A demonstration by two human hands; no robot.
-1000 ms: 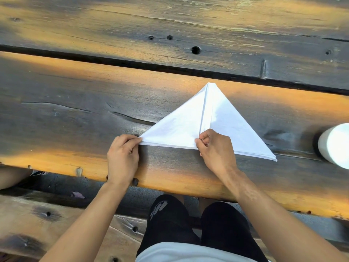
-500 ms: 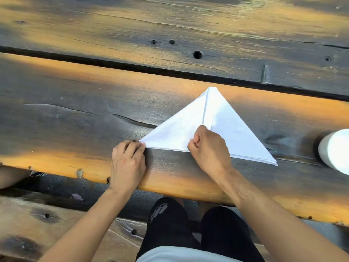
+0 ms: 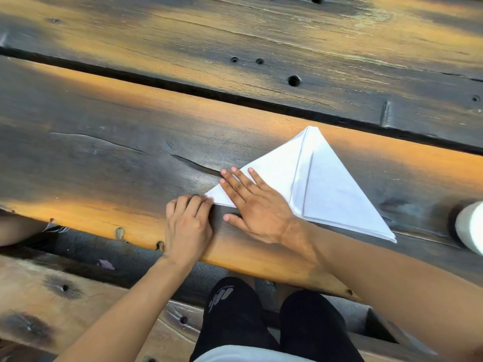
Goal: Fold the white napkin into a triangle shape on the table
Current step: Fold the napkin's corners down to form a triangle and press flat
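The white napkin (image 3: 332,186) lies folded as a triangle on the dark wooden table (image 3: 109,158), apex pointing away from me, with a fold line running down its middle. My right hand (image 3: 257,205) lies flat on the napkin's left part, fingers straight and spread, palm pressing down. My left hand (image 3: 189,223) sits at the napkin's left corner, fingers curled with their tips on that corner. The lower left edge of the napkin is hidden under my right hand.
A white cylindrical object (image 3: 470,227) stands at the right edge of the view. A dark gap (image 3: 183,87) runs between the table planks beyond the napkin. The table's near edge and a wooden bench (image 3: 52,296) lie below; my knees (image 3: 235,309) are in dark trousers.
My right hand has opened from a curled pinch at the napkin's bottom edge and moved left, now lying flat on the left part. My left hand stays at the left corner.
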